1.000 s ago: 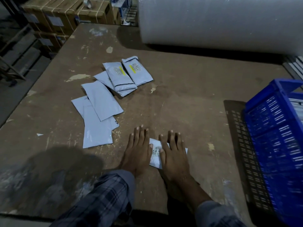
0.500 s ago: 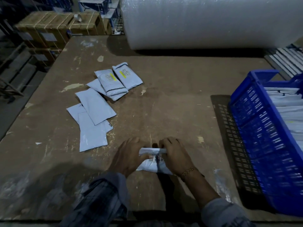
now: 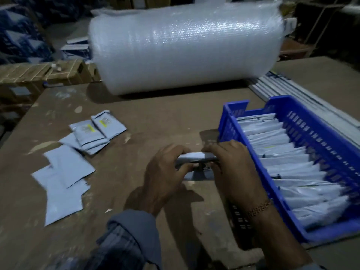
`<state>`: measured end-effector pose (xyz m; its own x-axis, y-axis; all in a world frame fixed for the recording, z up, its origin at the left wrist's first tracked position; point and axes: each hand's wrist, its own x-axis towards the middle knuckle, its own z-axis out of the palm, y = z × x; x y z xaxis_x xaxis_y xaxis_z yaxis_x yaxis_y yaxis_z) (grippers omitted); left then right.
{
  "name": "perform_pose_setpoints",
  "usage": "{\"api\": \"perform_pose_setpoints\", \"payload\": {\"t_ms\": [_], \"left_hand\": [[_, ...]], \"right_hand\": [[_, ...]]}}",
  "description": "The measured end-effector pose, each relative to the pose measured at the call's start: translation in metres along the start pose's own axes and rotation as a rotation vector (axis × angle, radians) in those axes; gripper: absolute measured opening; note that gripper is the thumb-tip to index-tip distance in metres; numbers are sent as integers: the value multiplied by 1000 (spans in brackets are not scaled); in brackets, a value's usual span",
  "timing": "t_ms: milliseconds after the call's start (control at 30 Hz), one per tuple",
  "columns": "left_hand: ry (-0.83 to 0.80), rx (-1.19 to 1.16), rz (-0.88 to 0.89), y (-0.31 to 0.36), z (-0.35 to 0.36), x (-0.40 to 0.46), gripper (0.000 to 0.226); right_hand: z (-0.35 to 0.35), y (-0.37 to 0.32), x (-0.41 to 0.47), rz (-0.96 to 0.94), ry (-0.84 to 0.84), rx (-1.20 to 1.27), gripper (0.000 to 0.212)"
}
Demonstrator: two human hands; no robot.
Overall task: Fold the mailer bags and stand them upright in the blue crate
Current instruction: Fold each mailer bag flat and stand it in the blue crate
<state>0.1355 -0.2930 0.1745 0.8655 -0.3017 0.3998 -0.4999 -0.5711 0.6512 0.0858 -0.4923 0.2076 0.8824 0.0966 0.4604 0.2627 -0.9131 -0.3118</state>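
**Inspector:** Item in hand?

**Assessor:** One folded grey plastic mailer bag (image 3: 196, 162), centre of the frame, gripped at both ends. The left hand (image 3: 165, 176) curls round its left end and the right hand (image 3: 231, 166) round its right end. The fingers (image 3: 214, 149) of the right hand are clenched over the top fold. The bag appears lifted off the brown scuffed worktop (image 3: 155, 117), just left of the crate wall; blur prevents certainty.

**Inspector:** Destination?

**Assessor:** The blue perforated plastic crate (image 3: 229, 121), right of the frame. It carries a long row of folded bags (image 3: 288, 152) standing on edge, nearly end to end. The nearest end seems to offer the only gap, and it is narrow.

**Inspector:** Outstanding stock?

**Assessor:** Flat pale blue mailer bags (image 3: 64, 178) at left of the frame, overlapping; labelled ones (image 3: 97, 131) above them. A large roll of bubble wrap (image 3: 185, 47) lies across the top.

**Inspector:** Risks?

**Assessor:** In my judgement, three. The slick plastic may spring open if either grip loosens before the bag is wedged in. Pushing into a tight row could tip or buckle its neighbours. The crate's near wall stands close to the right wrist; a low carry could catch the bag on the rim and undo the fold.
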Motion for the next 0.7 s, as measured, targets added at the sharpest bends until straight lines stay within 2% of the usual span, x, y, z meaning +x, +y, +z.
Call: {"api": "perform_pose_setpoints", "payload": {"t_ms": [167,267,367,433,567,633,700], "left_hand": [[43,-108,157,93,52,27,19],[21,-209,249,130,89,34,19],[0,-390,214,158,127,38,19],[-45,-489,148,171,154,40,29],[-302,-650,-76,177,214,48,40],[-458,-603,-145,173,239,51,39],[-619,-453,-145,170,257,53,36]], "right_hand": [[-76,69,-20,42,86,-101,31],[-113,115,-47,119,88,-123,39],[-143,160,-78,215,101,-130,46],[-160,188,-99,271,95,-139,48],[-184,244,-131,383,-62,-138,46],[-194,262,-135,383,-211,-135,38],[-197,267,-133,377,-356,-118,37]]}}
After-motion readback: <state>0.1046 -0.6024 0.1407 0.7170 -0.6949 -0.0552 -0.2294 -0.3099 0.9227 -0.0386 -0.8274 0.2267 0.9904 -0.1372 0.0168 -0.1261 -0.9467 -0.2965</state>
